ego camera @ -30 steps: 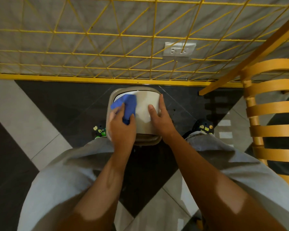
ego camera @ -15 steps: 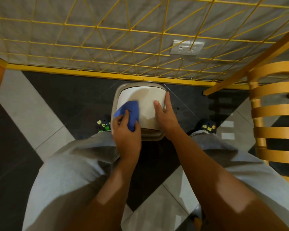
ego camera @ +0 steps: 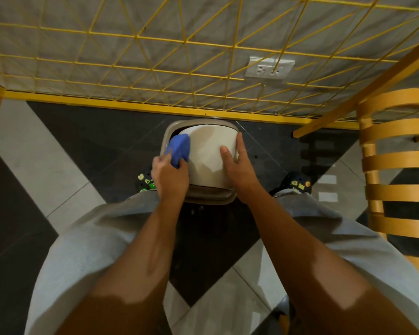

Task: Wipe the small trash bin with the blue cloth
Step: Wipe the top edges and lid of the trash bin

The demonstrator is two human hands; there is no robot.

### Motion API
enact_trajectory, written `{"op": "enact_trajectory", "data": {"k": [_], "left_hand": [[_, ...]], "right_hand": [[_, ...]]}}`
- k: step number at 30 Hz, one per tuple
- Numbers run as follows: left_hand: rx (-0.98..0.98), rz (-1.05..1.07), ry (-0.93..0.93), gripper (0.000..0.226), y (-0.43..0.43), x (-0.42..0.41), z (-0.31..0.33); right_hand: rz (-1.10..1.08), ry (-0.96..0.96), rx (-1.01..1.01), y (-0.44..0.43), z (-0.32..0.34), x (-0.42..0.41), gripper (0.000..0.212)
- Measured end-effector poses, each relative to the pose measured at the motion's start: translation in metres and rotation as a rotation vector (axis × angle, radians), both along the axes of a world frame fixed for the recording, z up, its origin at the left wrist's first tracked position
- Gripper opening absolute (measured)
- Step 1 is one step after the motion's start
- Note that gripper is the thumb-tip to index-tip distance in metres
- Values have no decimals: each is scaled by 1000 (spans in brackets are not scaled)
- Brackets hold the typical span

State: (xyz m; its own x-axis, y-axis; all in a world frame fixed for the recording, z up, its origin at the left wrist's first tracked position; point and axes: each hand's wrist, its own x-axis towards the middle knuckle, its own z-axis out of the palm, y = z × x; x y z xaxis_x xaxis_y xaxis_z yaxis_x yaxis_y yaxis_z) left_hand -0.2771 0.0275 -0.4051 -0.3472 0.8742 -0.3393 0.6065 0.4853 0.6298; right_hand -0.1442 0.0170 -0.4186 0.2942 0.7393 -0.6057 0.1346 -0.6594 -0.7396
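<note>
**Blue cloth at the left edge of the bin's lid**

The small trash bin stands on the floor between the person's feet, close to the yellow skirting at the foot of the wall. Its white lid sits inside a grey-brown rim. The blue cloth is bunched against the lid's left edge, where a dark gap shows between lid and rim. The left hand grips the cloth with curled fingers. The right hand lies on the lid's right side, fingers straight along the edge and thumb resting on top.

A dark shoe with green and yellow marks sits just left of the bin, and its pair is to the right. Grey shorts fill the lower part of the view. A wooden chair with curved slats stands at the right, cut off by the edge. A yellow wire grid covers the grey wall, with a white socket plate behind it.

The bin's body is hidden beneath its lid and rim, and the left fingertips are hidden in the cloth.
</note>
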Motion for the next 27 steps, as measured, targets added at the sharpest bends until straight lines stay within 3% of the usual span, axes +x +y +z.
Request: {"op": "enact_trajectory", "data": {"k": [4, 6, 9, 13, 21, 27], "left_hand": [[-169, 137, -150, 15, 23, -13, -1], [-87, 126, -97, 24, 20, -5, 7], [157, -118, -11, 39, 3, 24, 18], [226, -208, 16, 43, 6, 45, 17], [69, 11, 53, 31, 35, 25, -1], [-129, 161, -77, 28, 42, 4, -11]], "right_hand": [[8, 15, 1, 0, 0, 1, 69], [6, 23, 8, -1, 0, 1, 69], [-4, 50, 46, -3, 1, 1, 69], [7, 48, 44, -3, 2, 0, 68], [24, 52, 53, -4, 5, 2, 69], [41, 35, 32, -3, 4, 2, 69]]}}
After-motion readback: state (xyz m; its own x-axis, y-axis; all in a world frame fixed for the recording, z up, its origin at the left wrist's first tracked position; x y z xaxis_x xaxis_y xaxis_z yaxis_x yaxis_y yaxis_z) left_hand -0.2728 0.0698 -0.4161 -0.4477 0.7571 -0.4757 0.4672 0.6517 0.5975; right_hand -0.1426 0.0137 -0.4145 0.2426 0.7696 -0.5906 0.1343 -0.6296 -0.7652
